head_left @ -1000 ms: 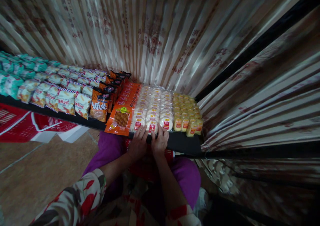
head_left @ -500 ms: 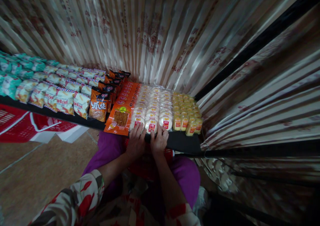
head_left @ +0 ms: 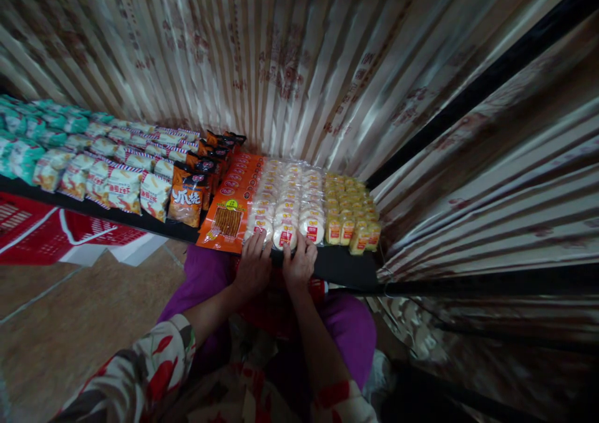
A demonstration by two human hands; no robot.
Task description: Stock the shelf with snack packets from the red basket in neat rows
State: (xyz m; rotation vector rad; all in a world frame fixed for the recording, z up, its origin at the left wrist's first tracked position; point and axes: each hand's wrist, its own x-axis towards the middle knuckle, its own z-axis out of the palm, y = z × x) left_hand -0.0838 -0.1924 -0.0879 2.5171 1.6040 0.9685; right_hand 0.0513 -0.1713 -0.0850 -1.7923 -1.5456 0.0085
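Note:
Rows of round white packaged cakes [head_left: 286,207] with red labels lie on a black shelf [head_left: 344,267]. My left hand [head_left: 253,264] rests at the front edge, its fingers stretched onto the front cake of the left row. My right hand [head_left: 299,266] lies beside it, fingers apart, touching the front of the middle and right rows. Neither hand is closed round a pack. Left of the cakes lies a flat orange snack packet [head_left: 228,214]. On their right stand small yellow packs [head_left: 349,211] in rows.
Orange-and-black bags [head_left: 186,195], white snack bags [head_left: 124,189] and green packs [head_left: 28,160] fill the shelf leftward. Below it stands a red basket [head_left: 32,236]. A pleated curtain [head_left: 285,55] hangs behind, and a black pole [head_left: 468,92] slants at the right.
Both hands stay at the front of the white cakes with hardly any movement. The whole view has shifted very slightly.

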